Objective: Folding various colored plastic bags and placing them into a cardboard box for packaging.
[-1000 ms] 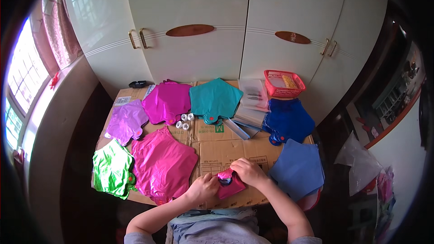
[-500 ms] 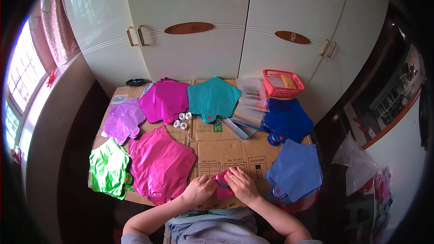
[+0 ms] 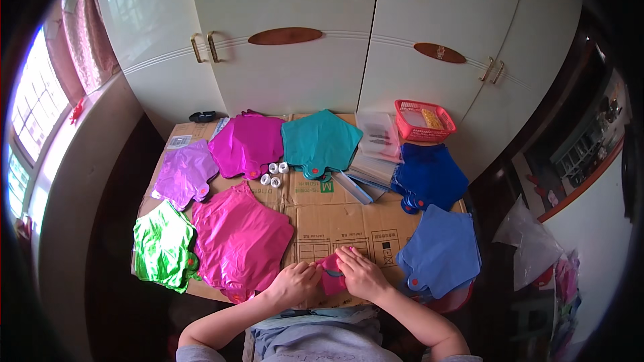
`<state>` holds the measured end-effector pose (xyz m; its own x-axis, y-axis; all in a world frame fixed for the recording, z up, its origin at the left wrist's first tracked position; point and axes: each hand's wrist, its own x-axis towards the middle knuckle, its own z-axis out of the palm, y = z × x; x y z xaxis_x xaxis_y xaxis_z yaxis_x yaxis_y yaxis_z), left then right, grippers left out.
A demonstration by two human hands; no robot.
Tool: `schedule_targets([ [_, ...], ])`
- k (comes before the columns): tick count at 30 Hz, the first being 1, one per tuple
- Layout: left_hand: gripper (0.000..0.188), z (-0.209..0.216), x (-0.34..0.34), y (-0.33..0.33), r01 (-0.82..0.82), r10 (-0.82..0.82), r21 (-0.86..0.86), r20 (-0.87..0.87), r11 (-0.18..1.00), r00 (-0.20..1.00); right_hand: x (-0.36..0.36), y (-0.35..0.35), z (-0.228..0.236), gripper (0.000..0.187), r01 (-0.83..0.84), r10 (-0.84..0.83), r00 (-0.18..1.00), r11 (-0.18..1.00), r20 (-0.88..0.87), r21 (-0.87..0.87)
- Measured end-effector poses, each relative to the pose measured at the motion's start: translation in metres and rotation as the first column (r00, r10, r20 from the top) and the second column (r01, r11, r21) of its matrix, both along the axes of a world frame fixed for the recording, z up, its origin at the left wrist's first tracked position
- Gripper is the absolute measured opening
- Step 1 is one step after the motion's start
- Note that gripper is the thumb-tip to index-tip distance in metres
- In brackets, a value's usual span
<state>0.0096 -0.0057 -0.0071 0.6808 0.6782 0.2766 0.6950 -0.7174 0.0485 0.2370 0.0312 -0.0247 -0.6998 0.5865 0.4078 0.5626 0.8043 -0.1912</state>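
A small folded pink foil balloon (image 3: 331,284) lies on the cardboard at the near edge, with a teal patch showing in its middle. My left hand (image 3: 295,283) is closed on its left side, fingertips pinching the foil. Across its right side rests my right hand (image 3: 362,276), fingers together and pressing on the foil; the thumb is hidden. To the left of my hands is a pile of flat pink star-shaped foil balloons (image 3: 243,241). A pile of light blue star balloons (image 3: 439,249) sits to the right.
More flat star balloons lie around: green (image 3: 163,245), lilac (image 3: 184,173), magenta (image 3: 247,144), teal (image 3: 322,137) and dark blue (image 3: 433,175). Several white rolls (image 3: 276,182) stand near clear plastic sleeves (image 3: 377,135). A red basket (image 3: 424,135) is at the back, before white cabinets (image 3: 282,74).
My right fingers have flattened out over the pink foil, which shows more of its surface above and between my hands. My left hand stays at its left side. The view shifted slightly.
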Motion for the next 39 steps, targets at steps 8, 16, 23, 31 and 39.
schedule_targets([
  [8,0.038,0.013,-0.005,-0.002,-0.016,0.022,-0.074,0.083,0.997,0.996,0.006,-0.009,0.009,0.058,-0.047,0.061,0.991,0.992,0.118,-0.116],
  [16,0.02,0.023,0.017,0.114,-0.02,0.0,0.15,0.127,0.988,0.992,0.005,-0.025,0.006,0.092,0.011,0.029,0.964,0.989,0.266,-0.146],
  [23,0.014,-0.008,0.061,0.203,0.107,-0.097,0.26,-0.052,0.96,0.994,0.013,-0.056,0.012,0.091,0.032,0.055,0.919,0.976,0.39,-0.214],
  [31,0.007,0.0,0.068,0.215,0.116,-0.135,0.268,0.054,0.956,0.989,0.018,-0.065,0.0,0.085,0.062,0.007,0.954,0.973,0.3,-0.221],
  [39,0.009,0.054,0.048,0.196,0.141,-0.178,0.241,0.14,0.96,0.974,0.015,-0.067,-0.006,0.058,0.068,-0.08,0.951,0.996,0.298,0.051],
])
